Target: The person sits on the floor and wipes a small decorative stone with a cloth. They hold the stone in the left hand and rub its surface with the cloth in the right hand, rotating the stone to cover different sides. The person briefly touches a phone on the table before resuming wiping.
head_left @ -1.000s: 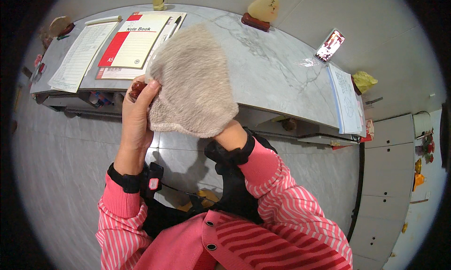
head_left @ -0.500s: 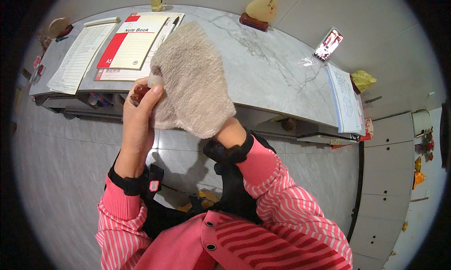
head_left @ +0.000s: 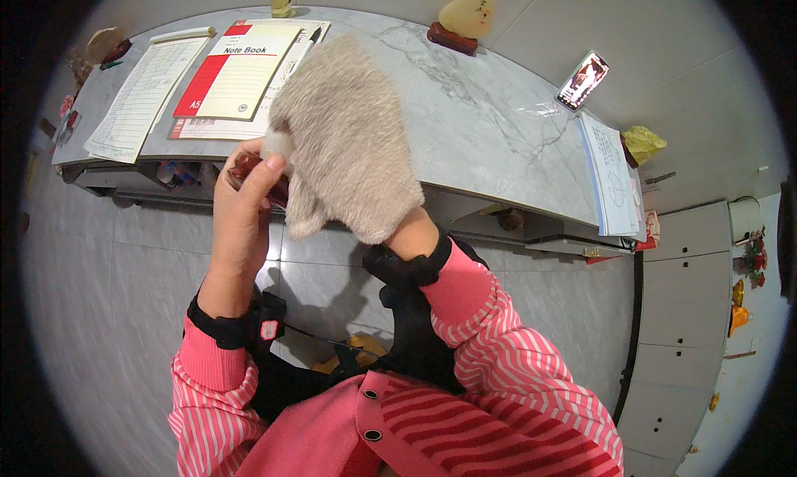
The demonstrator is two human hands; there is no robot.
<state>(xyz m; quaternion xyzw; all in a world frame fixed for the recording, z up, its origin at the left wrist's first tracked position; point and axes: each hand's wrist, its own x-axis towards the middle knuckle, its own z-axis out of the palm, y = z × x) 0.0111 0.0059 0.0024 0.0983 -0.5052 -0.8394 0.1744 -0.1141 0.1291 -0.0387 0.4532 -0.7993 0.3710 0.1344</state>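
Centre-left, my left hand [head_left: 238, 199] pinches an ornament [head_left: 278, 142], apparently steadying it against fleecy cloth [head_left: 353, 128] hiding my right hand's [head_left: 414, 234] grip.

mitt [head_left: 353, 136]: greyish beige | held piece [head_left: 243, 166]: red-brown, whitish | sleeves [head_left: 519, 340]: pink, white-striped

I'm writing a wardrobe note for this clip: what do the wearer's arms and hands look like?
Both sleeves are pink with white stripes, ending in plain pink ribbed cuffs. Black straps circle both wrists; a black box with a small label sits by the left, near a thin dark cable. The left hand is bare; a fluffy greyish-beige cloth hides the right hand.
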